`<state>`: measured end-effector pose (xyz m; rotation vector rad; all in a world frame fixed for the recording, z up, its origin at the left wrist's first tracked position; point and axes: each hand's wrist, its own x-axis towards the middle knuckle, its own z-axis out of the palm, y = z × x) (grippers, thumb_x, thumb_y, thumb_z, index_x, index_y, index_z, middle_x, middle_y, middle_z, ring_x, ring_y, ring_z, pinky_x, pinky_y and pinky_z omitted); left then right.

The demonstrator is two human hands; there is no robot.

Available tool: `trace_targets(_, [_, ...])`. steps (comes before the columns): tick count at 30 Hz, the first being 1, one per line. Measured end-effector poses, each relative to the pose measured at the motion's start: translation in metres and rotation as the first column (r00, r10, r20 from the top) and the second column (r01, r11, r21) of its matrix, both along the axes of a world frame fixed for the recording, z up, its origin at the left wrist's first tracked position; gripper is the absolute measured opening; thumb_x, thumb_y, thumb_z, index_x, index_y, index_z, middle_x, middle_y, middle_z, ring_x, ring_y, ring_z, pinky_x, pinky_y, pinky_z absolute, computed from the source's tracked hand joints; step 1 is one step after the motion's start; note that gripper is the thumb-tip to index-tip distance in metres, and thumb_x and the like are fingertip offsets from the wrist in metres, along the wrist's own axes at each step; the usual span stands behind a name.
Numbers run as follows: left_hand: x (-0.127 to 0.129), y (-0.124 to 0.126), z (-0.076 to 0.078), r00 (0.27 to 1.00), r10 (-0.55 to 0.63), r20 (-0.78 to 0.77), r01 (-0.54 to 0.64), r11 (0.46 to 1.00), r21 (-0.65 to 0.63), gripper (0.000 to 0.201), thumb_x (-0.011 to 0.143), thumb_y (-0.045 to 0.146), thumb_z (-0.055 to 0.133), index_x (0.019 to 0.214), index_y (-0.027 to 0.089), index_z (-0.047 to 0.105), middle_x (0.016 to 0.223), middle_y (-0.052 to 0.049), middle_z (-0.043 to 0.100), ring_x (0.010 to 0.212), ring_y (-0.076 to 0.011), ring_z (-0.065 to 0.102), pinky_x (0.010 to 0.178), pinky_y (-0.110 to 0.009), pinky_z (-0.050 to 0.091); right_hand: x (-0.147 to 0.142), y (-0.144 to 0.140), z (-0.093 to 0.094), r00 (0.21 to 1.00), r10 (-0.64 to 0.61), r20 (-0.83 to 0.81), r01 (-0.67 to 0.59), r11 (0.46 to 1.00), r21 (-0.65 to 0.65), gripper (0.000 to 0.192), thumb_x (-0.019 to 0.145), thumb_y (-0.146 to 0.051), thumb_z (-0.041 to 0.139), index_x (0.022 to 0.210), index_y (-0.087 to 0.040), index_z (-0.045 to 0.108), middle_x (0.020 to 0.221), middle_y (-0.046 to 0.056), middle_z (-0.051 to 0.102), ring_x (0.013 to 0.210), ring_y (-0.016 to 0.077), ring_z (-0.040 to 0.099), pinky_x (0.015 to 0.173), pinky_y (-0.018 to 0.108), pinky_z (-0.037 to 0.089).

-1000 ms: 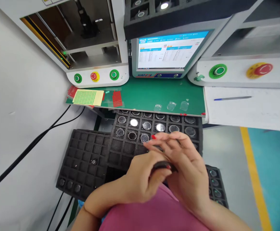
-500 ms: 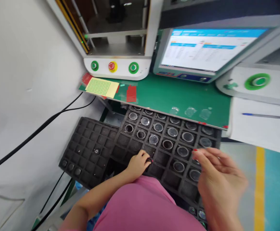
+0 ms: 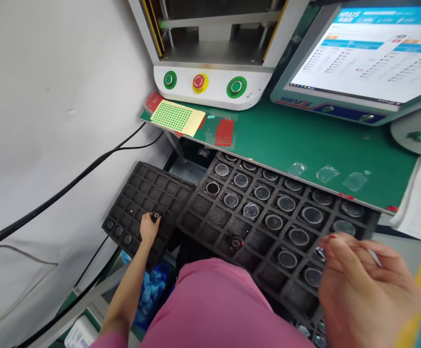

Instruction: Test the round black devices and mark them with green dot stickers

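My left hand (image 3: 148,231) reaches out to the smaller black foam tray (image 3: 148,186) at the left, and its fingertips pinch a small black round part (image 3: 156,215) sitting in one cell. A larger black foam tray (image 3: 219,216) lies in front of me, with several cells holding round glass lenses (image 3: 286,203). One black round part with a red mark (image 3: 235,241) sits in a near cell. My right hand (image 3: 362,285) hovers over the tray's right end with its fingers curled. A thin pale tool (image 3: 375,257) shows between them.
A green mat (image 3: 286,130) on the bench carries a sheet of green dot stickers (image 3: 176,117), red stickers (image 3: 224,131) and clear films (image 3: 326,173). Behind stand a machine with green and red buttons (image 3: 200,83) and a monitor (image 3: 370,53). Black cables (image 3: 87,169) run along the left wall.
My hands came apart. The left set the black round part into the large tray, then moved left to the small tray. The right drew off to the right. The view swung left.
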<state>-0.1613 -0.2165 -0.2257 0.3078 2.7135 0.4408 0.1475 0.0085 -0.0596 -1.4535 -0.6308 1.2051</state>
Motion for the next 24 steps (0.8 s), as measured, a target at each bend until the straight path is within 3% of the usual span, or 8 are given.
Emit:
trace_targets(4, [-0.005,0.005,-0.014,0.979,0.199,0.045,-0.199,0.98,0.005,0.033,0.092,0.033,0.061,0.12,0.015,0.059,0.121,-0.01,0.061,0.105,-0.0231,0.062,0.089,-0.045,0.054,-0.003,0.001,-0.002,0.996,0.043,-0.081,-0.044,0.999,-0.003,0.03,0.049,-0.016,0.086,0.069,-0.024,0.065,0.06,-0.001,0.065,0.059,0.0147,0.058,0.065,0.034,0.046])
trace_targets(7, [-0.008,0.011,-0.015,0.944,0.312,0.105,-0.32,0.945,0.075,0.033,0.092,0.033,0.06,0.12,0.015,0.059,0.119,-0.01,0.062,0.102,-0.0221,0.063,0.087,-0.044,0.055,-0.003,0.0,0.0,0.992,0.073,-0.108,-0.075,0.997,-0.016,0.026,0.051,-0.016,0.083,0.07,-0.025,0.067,0.059,-0.001,0.064,0.058,0.0158,0.057,0.062,0.035,0.045])
trace_targets(10, [-0.008,0.019,-0.002,0.918,0.355,0.177,-0.388,0.898,0.207,0.032,0.092,0.033,0.06,0.118,0.015,0.059,0.117,-0.009,0.063,0.1,-0.0214,0.064,0.084,-0.042,0.056,0.0,-0.001,0.002,0.985,0.111,-0.129,-0.115,0.993,-0.02,0.026,0.051,-0.016,0.081,0.071,-0.025,0.068,0.06,0.0,0.066,0.058,0.0165,0.058,0.06,0.034,0.045])
trace_targets(13, [-0.003,0.037,0.025,0.911,0.32,0.261,-0.405,0.817,0.411,0.03,0.092,0.034,0.06,0.115,0.014,0.06,0.111,-0.008,0.064,0.093,-0.0188,0.064,0.08,-0.038,0.056,0.002,-0.003,0.001,0.976,0.183,-0.119,-0.184,0.983,0.003,0.025,0.054,-0.015,0.082,0.073,-0.024,0.068,0.063,0.0,0.068,0.059,0.0161,0.061,0.06,0.033,0.047])
trace_targets(16, [0.012,0.068,0.063,0.91,0.162,0.382,-0.382,0.685,0.62,0.038,0.083,0.038,0.068,0.113,0.014,0.064,0.102,-0.006,0.066,0.084,-0.0141,0.064,0.076,-0.029,0.055,-0.004,-0.01,-0.003,0.937,0.334,-0.107,-0.328,0.942,0.07,0.016,0.065,-0.022,0.08,0.075,-0.023,0.067,0.067,0.0,0.07,0.058,0.0151,0.065,0.059,0.03,0.05])
trace_targets(19, [0.038,0.106,0.101,0.871,-0.081,0.485,-0.361,0.566,0.741,0.057,0.065,0.046,0.079,0.112,0.015,0.069,0.09,-0.005,0.068,0.073,-0.0129,0.063,0.065,-0.024,0.054,-0.019,-0.019,-0.005,0.815,0.569,-0.111,-0.559,0.822,0.113,0.013,0.078,-0.03,0.073,0.083,-0.022,0.064,0.077,0.001,0.072,0.061,0.0164,0.07,0.061,0.03,0.055])
trace_targets(21, [0.06,0.128,0.121,0.787,-0.294,0.543,-0.354,0.506,0.787,0.063,0.058,0.044,0.083,0.112,0.015,0.069,0.08,-0.003,0.067,0.063,-0.0115,0.061,0.055,-0.022,0.051,-0.032,-0.023,-0.002,0.749,0.654,-0.104,-0.64,0.755,0.141,0.015,0.081,-0.028,0.071,0.091,-0.023,0.061,0.086,0.001,0.072,0.069,0.0171,0.073,0.066,0.031,0.057])
trace_targets(24, [0.094,0.15,0.143,0.612,-0.589,0.528,-0.316,0.43,0.846,0.049,0.061,0.033,0.085,0.105,0.016,0.07,0.07,0.001,0.064,0.056,-0.0088,0.059,0.051,-0.018,0.049,-0.045,-0.023,0.009,0.742,0.661,-0.112,-0.638,0.747,0.188,0.03,0.076,-0.021,0.075,0.098,-0.025,0.056,0.099,-0.001,0.067,0.083,0.0163,0.074,0.075,0.03,0.059])
